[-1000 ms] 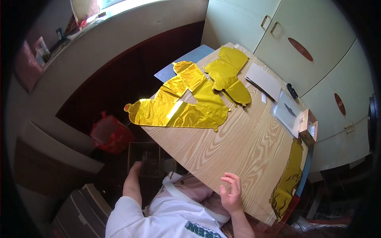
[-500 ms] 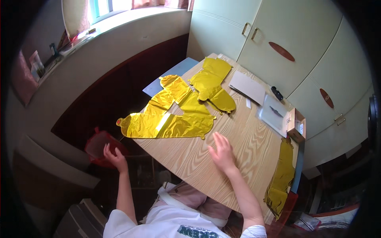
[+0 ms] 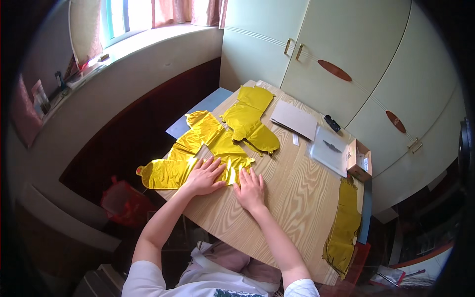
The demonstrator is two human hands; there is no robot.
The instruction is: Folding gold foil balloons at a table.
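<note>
A flat, uninflated gold foil balloon (image 3: 168, 174) with creases and small tabs lies on the wooden table. My left hand (image 3: 202, 177) rests flat on its near strip, fingers spread and holding nothing. My right hand (image 3: 251, 189) lies at the right end of that strip, fingers stretched out, the fingertips at the foil's edge. Just beyond, a second gold foil balloon (image 3: 250, 116) lies partly folded, close against the first. Some of the near foil is hidden under my left hand.
Along the table's right side are a grey board (image 3: 294, 119), a clear plastic sleeve (image 3: 329, 148), a black object (image 3: 332, 123), a small open box (image 3: 359, 161) and a folded gold foil piece (image 3: 342, 227). A red bag (image 3: 126, 200) sits low on the left. Cabinets (image 3: 346, 44) stand behind.
My left hand has come up from beside the table onto the near foil balloon. My right hand has shifted left to the foil's edge. The view has tilted slightly.
</note>
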